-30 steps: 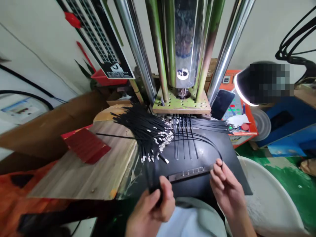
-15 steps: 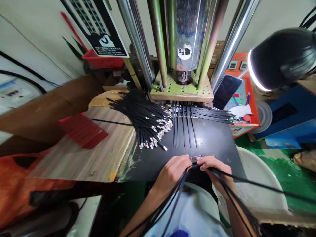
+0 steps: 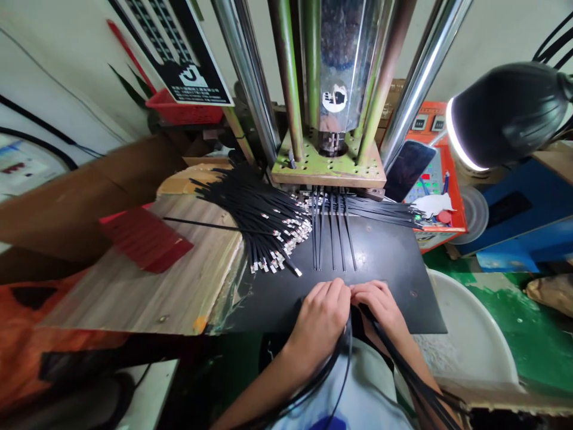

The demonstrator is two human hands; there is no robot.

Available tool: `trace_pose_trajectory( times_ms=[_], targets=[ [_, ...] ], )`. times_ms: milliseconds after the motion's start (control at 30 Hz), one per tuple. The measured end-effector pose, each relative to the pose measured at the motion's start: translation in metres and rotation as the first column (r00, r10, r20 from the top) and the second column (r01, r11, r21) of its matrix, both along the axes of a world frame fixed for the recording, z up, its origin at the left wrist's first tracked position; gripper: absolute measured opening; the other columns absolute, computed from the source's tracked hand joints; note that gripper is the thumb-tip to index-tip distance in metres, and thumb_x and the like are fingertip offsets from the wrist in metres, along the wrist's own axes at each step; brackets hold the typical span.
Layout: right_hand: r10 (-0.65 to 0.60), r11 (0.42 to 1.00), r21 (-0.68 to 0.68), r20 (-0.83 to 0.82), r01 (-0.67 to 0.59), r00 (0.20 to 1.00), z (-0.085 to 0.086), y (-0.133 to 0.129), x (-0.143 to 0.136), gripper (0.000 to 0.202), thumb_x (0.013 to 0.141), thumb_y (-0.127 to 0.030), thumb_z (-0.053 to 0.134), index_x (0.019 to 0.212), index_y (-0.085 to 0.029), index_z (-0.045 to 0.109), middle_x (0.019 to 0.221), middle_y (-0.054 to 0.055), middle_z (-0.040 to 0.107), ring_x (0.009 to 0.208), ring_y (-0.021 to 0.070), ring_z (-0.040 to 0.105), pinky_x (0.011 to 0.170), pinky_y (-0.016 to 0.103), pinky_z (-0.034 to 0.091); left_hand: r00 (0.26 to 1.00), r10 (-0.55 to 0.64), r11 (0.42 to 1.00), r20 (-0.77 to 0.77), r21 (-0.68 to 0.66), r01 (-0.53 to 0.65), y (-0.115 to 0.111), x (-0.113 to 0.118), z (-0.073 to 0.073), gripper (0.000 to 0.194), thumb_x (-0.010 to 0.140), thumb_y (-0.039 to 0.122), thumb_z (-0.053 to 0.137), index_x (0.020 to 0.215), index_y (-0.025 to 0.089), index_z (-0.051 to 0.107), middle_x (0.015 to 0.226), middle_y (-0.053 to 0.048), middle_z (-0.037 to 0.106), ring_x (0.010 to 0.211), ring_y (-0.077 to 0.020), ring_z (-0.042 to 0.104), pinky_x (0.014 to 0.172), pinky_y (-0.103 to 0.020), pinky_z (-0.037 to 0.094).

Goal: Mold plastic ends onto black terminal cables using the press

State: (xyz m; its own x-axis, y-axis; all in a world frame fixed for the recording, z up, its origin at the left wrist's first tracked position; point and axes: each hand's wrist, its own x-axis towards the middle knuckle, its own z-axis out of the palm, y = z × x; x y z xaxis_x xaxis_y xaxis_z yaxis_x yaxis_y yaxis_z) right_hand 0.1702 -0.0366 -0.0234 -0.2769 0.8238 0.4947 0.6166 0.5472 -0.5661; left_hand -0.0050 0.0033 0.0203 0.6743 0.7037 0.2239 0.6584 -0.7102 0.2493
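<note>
Close together at the front edge of the dark metal plate (image 3: 380, 251), both hands are closed on black cables. My left hand (image 3: 324, 313) grips cables that hang down over the lap. Fingertips of my right hand (image 3: 378, 301) meet the left ones, and black cables (image 3: 403, 364) run from it along the forearm. What lies between the fingertips is hidden. Beyond the hands, several thin black strands (image 3: 333, 239) stick out from under the yellow-green press block (image 3: 329, 170). A big pile of black cables with silver ends (image 3: 264, 221) lies to their left.
Another black cable bundle (image 3: 385, 209) lies at the right of the press. A red box (image 3: 145, 239) sits on the wooden board (image 3: 179, 286). At right are a lit lamp (image 3: 510, 116), a phone (image 3: 409, 170), an orange control box (image 3: 456, 197) and a white tub (image 3: 478, 322).
The hands have come together and their fingers now cover the small clear or metallic piece that showed between them. The cables at the right hand have swung down against the forearm.
</note>
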Motion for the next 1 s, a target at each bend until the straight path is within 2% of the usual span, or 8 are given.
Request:
trace_pose_trajectory(
  times_ms=[100, 167, 233, 333, 433, 667, 867, 1000],
  targets=[
    [-0.054, 0.998, -0.011, 0.021, 0.055, 0.998, -0.001, 0.000, -0.006, 0.020, 0.091, -0.005, 0.041, 0.100, -0.022, 0.049, 0.096, 0.004, 0.069, 0.100, 0.0168, 0.066, 0.092, 0.037, 0.041, 0.987, -0.087, 0.984, 0.133, -0.146, 0.106, 0.005, -0.011, -0.004, 0.020, 0.090, 0.005, 0.044, 0.095, 0.018, 0.059, 0.086, -0.004, 0.061, 0.078, -0.0196, 0.061, 0.072, -0.032, 0.052],
    [-0.109, 0.994, 0.030, 0.045, 0.108, 0.993, -0.001, 0.000, -0.011, 0.021, 0.092, -0.005, 0.041, 0.100, -0.022, 0.050, 0.096, 0.004, 0.070, 0.100, 0.0167, 0.066, 0.096, 0.039, 0.037, 0.958, -0.066, 0.971, 0.280, -0.203, 0.127, 0.007, -0.019, -0.010, 0.021, 0.094, 0.009, 0.045, 0.106, 0.018, 0.059, 0.088, -0.003, 0.064, 0.081, -0.0169, 0.063, 0.075, -0.029, 0.052],
    [-0.161, 0.985, 0.072, 0.050, 0.158, 0.986, -0.002, 0.001, -0.015, 0.020, 0.092, -0.005, 0.042, 0.099, -0.022, 0.051, 0.095, 0.003, 0.070, 0.103, 0.0174, 0.066, 0.099, 0.040, 0.035, 0.906, -0.023, 0.978, 0.423, -0.180, 0.109, 0.006, -0.024, -0.019, 0.020, 0.095, 0.011, 0.047, 0.110, 0.018, 0.058, 0.093, -0.003, 0.068, 0.085, -0.0155, 0.066, 0.078, -0.027, 0.052],
    [-0.164, 0.985, 0.045, 0.001, 0.164, 0.986, -0.003, 0.003, -0.016, 0.019, 0.092, -0.006, 0.043, 0.095, -0.023, 0.052, 0.092, 0.002, 0.070, 0.104, 0.0172, 0.066, 0.093, 0.036, 0.038, 0.833, -0.023, 0.997, 0.553, -0.052, 0.062, 0.003, -0.025, -0.031, 0.016, 0.091, 0.009, 0.054, 0.101, 0.019, 0.062, 0.094, -0.003, 0.072, 0.097, -0.0176, 0.069, 0.083, -0.028, 0.054],
    [-0.139, 0.990, 0.014, -0.051, 0.140, 0.989, -0.006, 0.004, -0.012, 0.020, 0.092, -0.006, 0.044, 0.096, -0.023, 0.053, 0.092, 0.001, 0.071, 0.099, 0.0155, 0.067, 0.089, 0.032, 0.042, 0.814, -0.017, 1.000, 0.580, 0.012, 0.013, 0.003, -0.022, -0.037, 0.017, 0.088, 0.006, 0.056, 0.094, 0.020, 0.064, 0.087, 0.000, 0.074, 0.099, -0.0195, 0.070, 0.084, -0.029, 0.055],
    [-0.124, 0.989, 0.068, -0.067, 0.129, 0.990, -0.010, 0.005, -0.007, 0.019, 0.092, -0.006, 0.049, 0.096, -0.024, 0.054, 0.093, 0.001, 0.072, 0.098, 0.0159, 0.068, 0.092, 0.033, 0.044, 0.801, 0.010, 1.000, 0.599, -0.015, 0.000, 0.006, -0.017, -0.038, 0.018, 0.088, 0.006, 0.054, 0.085, 0.021, 0.062, 0.088, 0.001, 0.074, 0.097, -0.0175, 0.071, 0.079, -0.027, 0.056],
    [-0.154, 0.985, 0.084, 0.069, 0.148, 0.986, -0.005, 0.001, -0.011, 0.024, 0.093, -0.004, 0.042, 0.101, -0.022, 0.055, 0.097, 0.002, 0.073, 0.101, 0.0168, 0.068, 0.095, 0.035, 0.042, 0.823, 0.021, 0.986, 0.568, -0.146, 0.076, 0.005, -0.022, -0.037, 0.018, 0.089, 0.008, 0.051, 0.076, 0.019, 0.056, 0.079, 0.000, 0.069, 0.093, -0.0162, 0.070, 0.088, -0.029, 0.054],
    [-0.112, 0.992, 0.057, 0.054, 0.109, 0.992, -0.007, 0.005, -0.004, 0.024, 0.094, -0.007, 0.039, 0.095, -0.023, 0.057, 0.094, 0.000, 0.074, 0.101, 0.0163, 0.069, 0.090, 0.032, 0.046, 0.839, 0.042, 0.979, 0.542, -0.188, 0.073, 0.005, -0.020, -0.037, 0.020, 0.088, 0.006, 0.048, 0.075, 0.019, 0.054, 0.079, -0.001, 0.068, 0.093, -0.0176, 0.068, 0.088, -0.031, 0.054]
  ],
)
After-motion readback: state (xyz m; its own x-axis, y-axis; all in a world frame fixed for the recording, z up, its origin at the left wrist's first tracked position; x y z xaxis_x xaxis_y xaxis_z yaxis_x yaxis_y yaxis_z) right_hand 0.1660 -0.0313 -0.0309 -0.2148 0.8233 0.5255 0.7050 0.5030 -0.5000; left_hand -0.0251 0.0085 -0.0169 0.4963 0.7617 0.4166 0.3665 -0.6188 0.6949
